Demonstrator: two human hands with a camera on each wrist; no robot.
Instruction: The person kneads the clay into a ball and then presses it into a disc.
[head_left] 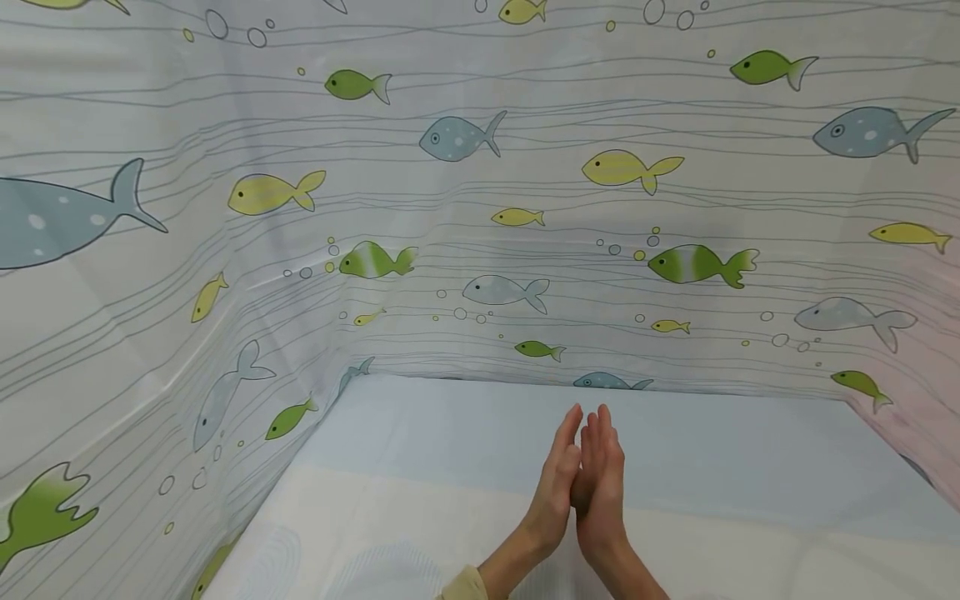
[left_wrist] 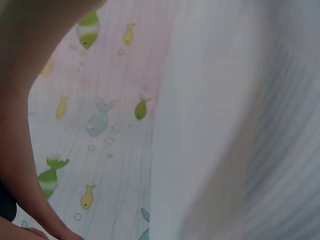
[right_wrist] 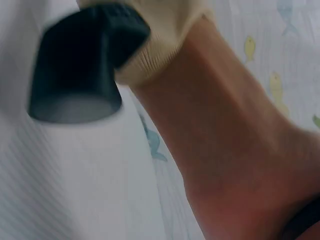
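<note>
My left hand (head_left: 553,492) and right hand (head_left: 602,492) are held palm to palm over the pale bed-like surface, at the lower middle of the head view. Their fingers are straight and point away from me. At the fingertips a narrow gap shows between the hands; lower down they meet or nearly meet, and the palms are hidden. I see nothing held. In the left wrist view a bare forearm (left_wrist: 15,125) runs down the left side. A forearm (right_wrist: 215,115) with a beige sleeve cuff (right_wrist: 160,50) and a dark blurred device (right_wrist: 75,70) fills the right wrist view.
A flat surface covered in light blue and white cloth (head_left: 420,425) lies under the hands. White fabric walls (head_left: 420,200) printed with fish and wavy lines stand behind it and at both sides; the right one has a pinkish tint.
</note>
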